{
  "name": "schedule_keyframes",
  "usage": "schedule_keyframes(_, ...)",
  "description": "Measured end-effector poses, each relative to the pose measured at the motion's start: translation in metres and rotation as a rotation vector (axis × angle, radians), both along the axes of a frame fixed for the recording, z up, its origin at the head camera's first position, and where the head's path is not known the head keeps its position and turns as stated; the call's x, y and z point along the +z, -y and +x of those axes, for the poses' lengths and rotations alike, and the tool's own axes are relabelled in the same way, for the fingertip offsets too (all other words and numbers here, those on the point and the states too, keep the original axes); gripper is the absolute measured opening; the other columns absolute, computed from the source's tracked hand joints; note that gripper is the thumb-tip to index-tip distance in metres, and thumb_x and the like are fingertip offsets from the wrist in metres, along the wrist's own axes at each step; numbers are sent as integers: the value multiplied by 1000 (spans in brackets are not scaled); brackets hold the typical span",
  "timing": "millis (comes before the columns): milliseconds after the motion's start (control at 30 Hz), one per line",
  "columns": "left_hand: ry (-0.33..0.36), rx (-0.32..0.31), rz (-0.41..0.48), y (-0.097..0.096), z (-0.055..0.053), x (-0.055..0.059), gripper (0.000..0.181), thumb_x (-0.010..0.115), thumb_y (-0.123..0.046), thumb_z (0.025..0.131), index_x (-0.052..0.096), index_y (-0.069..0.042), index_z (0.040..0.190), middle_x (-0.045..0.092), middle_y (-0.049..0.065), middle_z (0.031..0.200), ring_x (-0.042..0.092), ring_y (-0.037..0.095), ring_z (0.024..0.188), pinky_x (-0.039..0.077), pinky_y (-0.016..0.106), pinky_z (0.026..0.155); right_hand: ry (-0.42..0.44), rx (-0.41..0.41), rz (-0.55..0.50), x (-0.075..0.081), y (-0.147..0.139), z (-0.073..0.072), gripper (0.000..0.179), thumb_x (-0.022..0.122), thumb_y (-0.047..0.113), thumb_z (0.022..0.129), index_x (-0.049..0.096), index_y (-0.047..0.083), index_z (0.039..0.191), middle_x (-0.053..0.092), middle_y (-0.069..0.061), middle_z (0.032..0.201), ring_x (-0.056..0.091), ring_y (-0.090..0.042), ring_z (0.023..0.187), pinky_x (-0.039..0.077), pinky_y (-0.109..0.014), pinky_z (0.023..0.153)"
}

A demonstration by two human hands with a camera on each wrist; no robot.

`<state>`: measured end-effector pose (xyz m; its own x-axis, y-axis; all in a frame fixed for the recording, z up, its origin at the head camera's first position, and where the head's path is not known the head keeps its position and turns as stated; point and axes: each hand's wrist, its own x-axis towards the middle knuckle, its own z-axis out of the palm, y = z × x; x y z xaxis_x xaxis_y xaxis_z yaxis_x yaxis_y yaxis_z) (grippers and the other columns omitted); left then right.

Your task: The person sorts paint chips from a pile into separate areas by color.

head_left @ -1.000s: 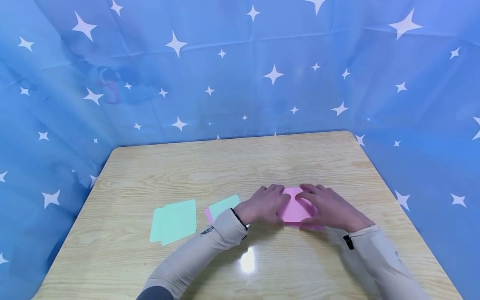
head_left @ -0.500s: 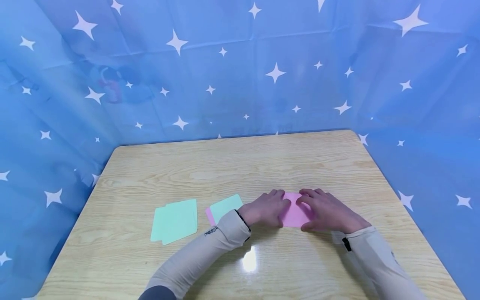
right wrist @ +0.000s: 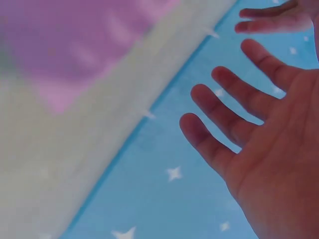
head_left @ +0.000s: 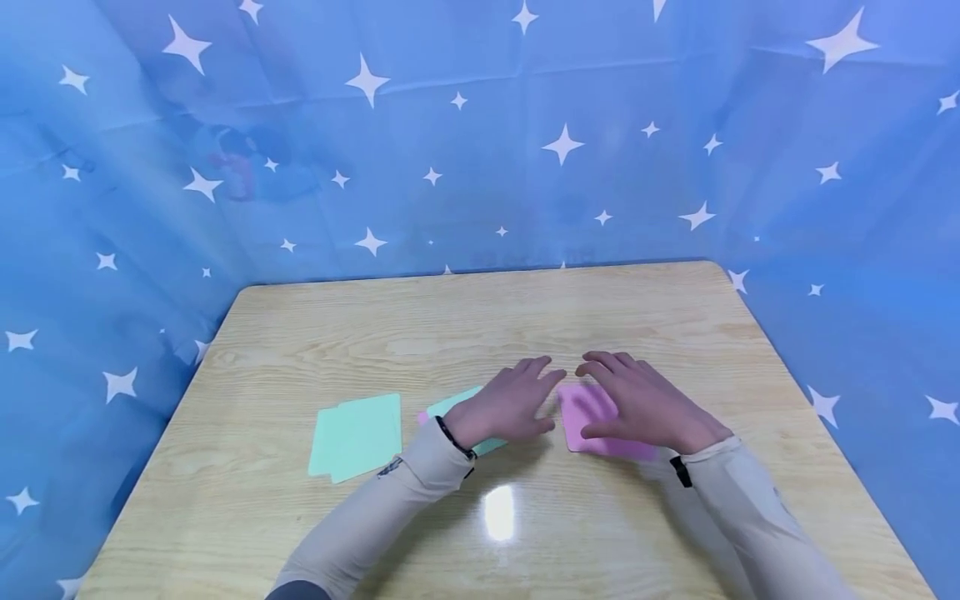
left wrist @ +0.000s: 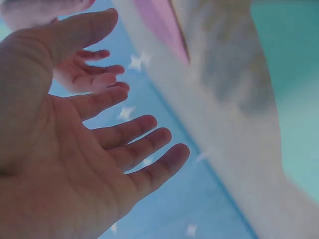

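Pink square cards (head_left: 588,407) lie in a pile on the wooden table, right of centre. My right hand (head_left: 648,404) hovers over them with fingers spread, hiding their right part in the head view. Just left of the pile, my left hand (head_left: 510,404) is raised, its fingers apart and holding nothing. Both palms show bare in the wrist views, the left palm (left wrist: 75,169) and the right palm (right wrist: 284,164). Partly hidden behind the left hand and wrist is a mint-green card (head_left: 452,402), with a bit of pink (head_left: 423,417) showing at its left edge.
Farther left, overlapping mint-green cards (head_left: 363,435) lie slightly fanned on the table (head_left: 450,325). A blue curtain with white stars (head_left: 480,133) hangs behind the table and along both sides.
Earlier both hands held the pink cards from either side, and a strip jutting at the near edge became flush. Now the hands have lifted off and the left has moved left.
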<state>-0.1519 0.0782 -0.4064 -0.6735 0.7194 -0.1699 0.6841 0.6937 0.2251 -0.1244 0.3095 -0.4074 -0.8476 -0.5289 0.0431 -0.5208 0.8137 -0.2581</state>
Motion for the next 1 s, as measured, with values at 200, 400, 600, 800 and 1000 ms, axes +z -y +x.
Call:
schedule_keyframes(200,-70,94,106,45,0,24,71,64,-37,92,33,-13,151,32,13,155,32,29,142,40,49,107,-26,42,-8,23,31,-9,90,77,59,72,47,9,140,42,-10,148,42,-34,133,33,-57,108)
schedule_keyframes(400,-114,189,131,86,1,36,72,65,-38,91,34,-12,150,32,13,155,33,30,142,42,49,104,-24,96,-9,36,64,-17,94,78,59,71,43,11,144,40,-9,150,41,-33,134,32,-56,109)
schedule_keyframes(600,-88,246,121,110,9,32,75,68,-40,90,35,-10,150,34,15,154,34,31,141,40,51,105,8,151,6,33,91,-21,98,78,60,71,39,12,147,37,-9,152,38,-33,136,31,-55,111)
schedule_keyframes(800,-47,248,95,123,16,21,80,70,-44,87,35,-9,150,35,14,153,35,31,140,39,52,106,31,188,32,25,111,-21,102,79,61,69,37,14,149,35,-8,154,36,-33,139,31,-56,111)
schedule_keyframes(1000,9,276,66,134,23,15,82,70,-47,86,36,-7,149,35,16,153,34,33,140,39,52,106,67,215,44,16,129,-24,103,81,59,67,37,15,149,33,-7,155,34,-33,140,30,-55,112)
